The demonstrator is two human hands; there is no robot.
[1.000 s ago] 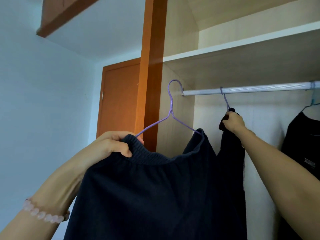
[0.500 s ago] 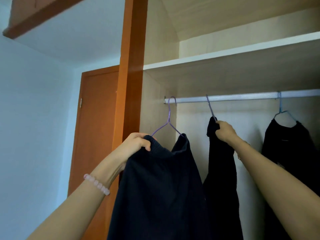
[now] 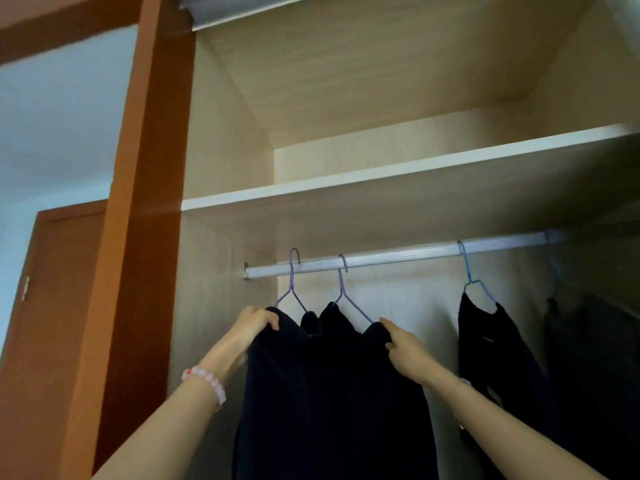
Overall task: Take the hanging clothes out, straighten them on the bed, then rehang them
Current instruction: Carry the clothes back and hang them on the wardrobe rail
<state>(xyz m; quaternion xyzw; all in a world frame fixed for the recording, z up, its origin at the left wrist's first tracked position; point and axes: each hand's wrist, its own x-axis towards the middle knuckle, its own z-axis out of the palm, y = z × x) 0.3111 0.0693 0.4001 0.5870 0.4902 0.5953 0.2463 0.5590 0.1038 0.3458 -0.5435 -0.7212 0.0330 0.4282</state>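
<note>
Left hand (image 3: pixel 254 323) gripping dark garment (image 3: pixel 277 393) on purple hanger (image 3: pixel 292 289), now hooked on rail (image 3: pixel 398 256) near wardrobe's left wall, right hand (image 3: pixel 403 348) shifted to neighbouring garment's (image 3: pixel 363 393) right shoulder, gripping it, bare rail between it and blue hanger (image 3: pixel 472 275)

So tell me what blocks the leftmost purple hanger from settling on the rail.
Nothing visible does: the leftmost purple hanger has its hook at the rail, with bare rail either side. The left hand holds its dark garment.
</note>
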